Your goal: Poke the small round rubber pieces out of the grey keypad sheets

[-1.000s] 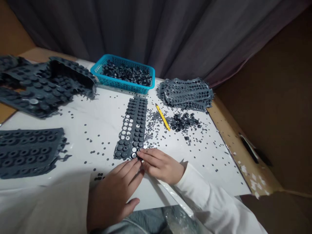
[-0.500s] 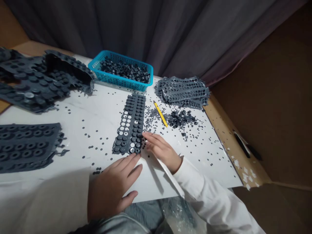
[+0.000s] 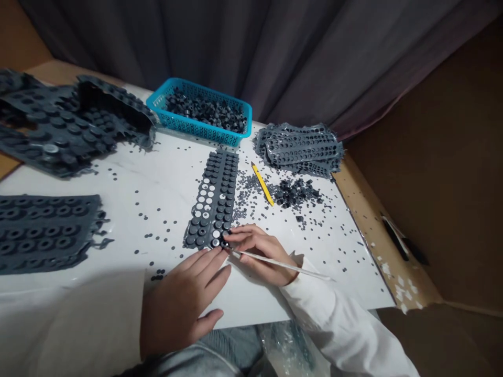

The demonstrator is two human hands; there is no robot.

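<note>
A dark grey rubber strip [image 3: 214, 201] lies on the white table sheet [image 3: 129, 183], covered in rows of round studs. Several of its holes show white where studs are gone. My right hand [image 3: 257, 254] is shut on a thin white stick [image 3: 283, 265], whose tip rests at the strip's lower right corner. My left hand [image 3: 184, 298] lies flat and open on the sheet, holding nothing, with its fingertips touching the strip's lower end.
A blue plastic basket [image 3: 198, 125] holds dark rubber studs. Rubber sheets [image 3: 43, 230] lie at the left, and punched sheets [image 3: 298, 149] are stacked at the right. A yellow pencil [image 3: 262, 184] lies beside a heap of small rubber pieces [image 3: 293, 193]. Loose bits are scattered around.
My right hand has moved left and down to the strip's lower corner. The white stick has swung from pointing toward me to lying nearly level, with its tip on the strip.
</note>
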